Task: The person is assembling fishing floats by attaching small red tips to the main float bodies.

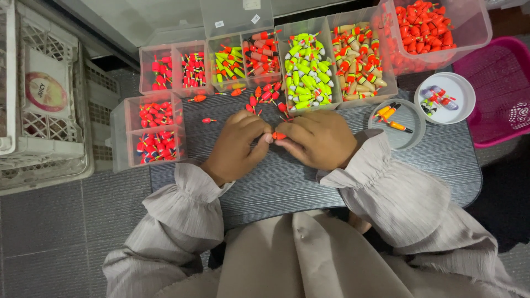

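Two hands meet over a grey table [331, 187]: left hand [234, 146] and right hand [320, 140], fingers curled narrow, apparently both pinching one small orange float [279, 136] beside clear bins [309, 60].

- The left hand [234, 146] and right hand [320, 139] meet over a dark surface [441, 160], both pinching one small orange float [279, 136].
- Clear boxes [309, 60] of red, yellow and orange floats line the far edge.
- Two round lids [411, 138] lie right of the hands.
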